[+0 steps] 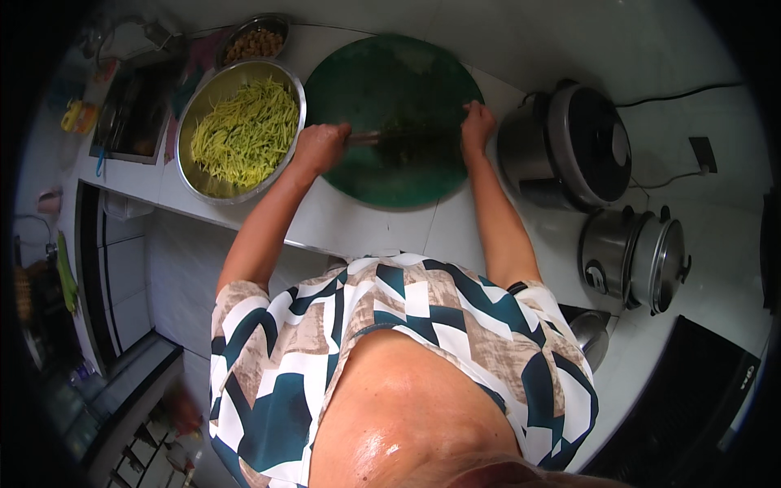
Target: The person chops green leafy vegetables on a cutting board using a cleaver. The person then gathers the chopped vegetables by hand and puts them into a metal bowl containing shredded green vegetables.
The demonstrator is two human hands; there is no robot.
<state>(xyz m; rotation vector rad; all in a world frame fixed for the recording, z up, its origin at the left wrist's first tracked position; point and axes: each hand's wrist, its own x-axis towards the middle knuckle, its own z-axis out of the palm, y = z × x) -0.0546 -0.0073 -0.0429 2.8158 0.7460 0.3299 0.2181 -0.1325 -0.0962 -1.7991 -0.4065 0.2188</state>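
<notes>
A round green cutting board [366,73] lies on the counter. My left hand [318,148] is closed round the handle of a knife [364,138], whose dark, blurred blade reaches right over the board. Some dark green chopped bits [399,125] lie beside and partly under it. At the board's right rim is my right hand [478,125], fingers curled; whether it grips the rim or the knife's far end cannot be told. Left of the board, a large metal bowl [185,160] holds yellow-green shredded vegetable [247,131], close to my left hand.
Behind the large bowl stands a smaller metal bowl [285,27] of brown chunks. A sink [152,160] is farther left. On the right are a large electric cooker [531,149], a smaller rice cooker [601,259], a power cord and a black hob [683,390].
</notes>
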